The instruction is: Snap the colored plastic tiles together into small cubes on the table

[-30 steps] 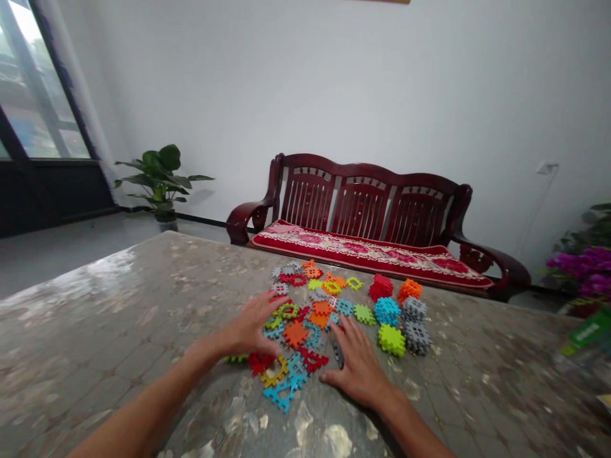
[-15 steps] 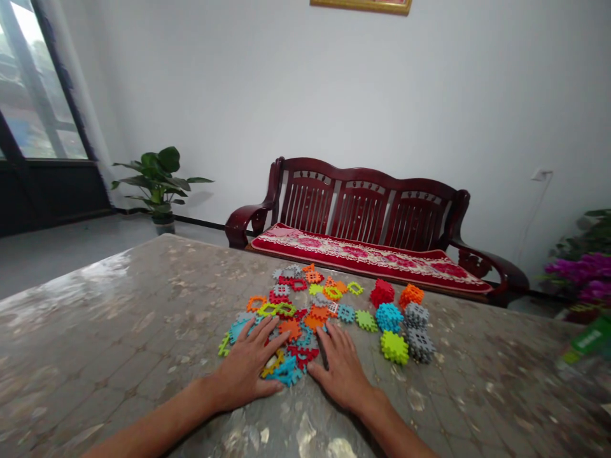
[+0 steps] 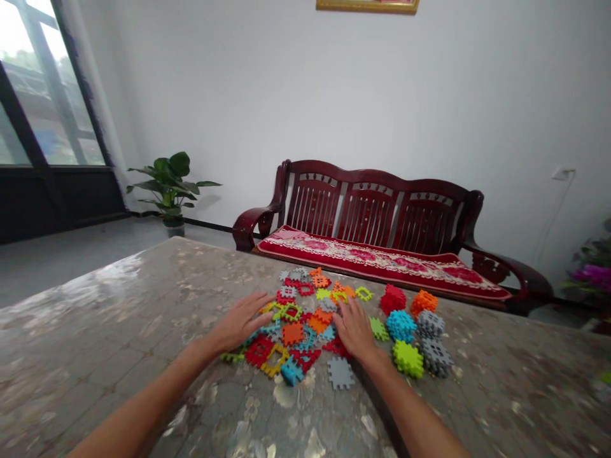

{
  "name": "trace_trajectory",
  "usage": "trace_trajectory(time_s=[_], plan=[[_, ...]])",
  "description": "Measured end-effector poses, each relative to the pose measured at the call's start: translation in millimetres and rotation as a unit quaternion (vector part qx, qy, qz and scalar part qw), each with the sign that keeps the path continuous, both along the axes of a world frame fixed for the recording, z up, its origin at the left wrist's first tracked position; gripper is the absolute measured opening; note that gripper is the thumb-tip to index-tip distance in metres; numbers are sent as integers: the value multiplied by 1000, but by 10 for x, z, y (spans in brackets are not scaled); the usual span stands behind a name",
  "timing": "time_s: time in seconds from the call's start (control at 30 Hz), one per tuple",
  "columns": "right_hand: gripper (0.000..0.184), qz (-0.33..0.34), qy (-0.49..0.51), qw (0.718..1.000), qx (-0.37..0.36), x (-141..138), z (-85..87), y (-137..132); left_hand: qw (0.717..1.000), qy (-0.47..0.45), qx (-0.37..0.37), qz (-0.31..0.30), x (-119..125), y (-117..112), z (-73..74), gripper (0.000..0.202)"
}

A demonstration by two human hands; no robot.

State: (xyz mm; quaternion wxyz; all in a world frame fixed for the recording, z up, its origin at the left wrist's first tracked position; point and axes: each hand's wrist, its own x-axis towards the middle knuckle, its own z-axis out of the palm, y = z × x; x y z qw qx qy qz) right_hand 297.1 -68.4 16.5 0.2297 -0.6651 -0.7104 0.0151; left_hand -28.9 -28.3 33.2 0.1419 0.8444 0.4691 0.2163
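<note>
Lying on the bench (image 3: pixel 157 318), colourful toothed pieces (image 3: pixel 293 334) spread between left grip (image 3: pixel 241 322) and right grip (image 3: pixel 356 327), both uncurled, fingers extended; a grey square (image 3: pixel 340 373) lies near the right one.

Colourful toothed tiles (image 3: pixel 293 333) lie loosely spread, mostly flat, some apparently overlapping; single-colour stacks (image 3: pixel 401 326) stand at right.
</note>
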Motion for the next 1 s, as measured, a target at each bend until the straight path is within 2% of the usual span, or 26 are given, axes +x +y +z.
trace_trajectory(time_s=[0.1, 0.13, 0.23, 0.33, 0.4, 0.5, 0.57, 0.7, 0.87, 1.0], plan=[[43, 5, -21, 999, -29, -45, 4, 29, 994, -31, -26, 97, -217, 293, -102, 64], [43, 14, -22, 999, -32, -63, 8, 12, 992, -52, -34, 107, -270, 361, -151, 66], [35, 56, -22, 998, -16, -90, 54, -30, 990, -76, -32, 111, -339, 462, -282, 66], [40, 64, -34, 997, 4, -88, 164, 75, 993, -59, -26, 104, -318, 471, -351, 60], [44, 49, -37, 998, 4, -112, 248, 263, 994, -46, -21, 101, -301, 469, -372, 57], [40, 55, -36, 998, -6, -218, 326, 651, 995, -29, -15, 99, -302, 478, -393, 54], [38, 60, -40, 997, -21, -318, 332, 913, 995, -17, -16, 96, -311, 485, -406, 52], [48, 55, -54, 994, -72, -511, 281, 1333, 995, 3, -23, 95, -314, 493, -438, 50], [55, 49, -55, 989, -131, -704, 241, 1687, 995, 13, -19, 97, -306, 498, -484, 49], [54, 60, -52, 985, -154, -784, 210, 1799, 995, 12, -9, 96, -316, 497, -498, 49]])
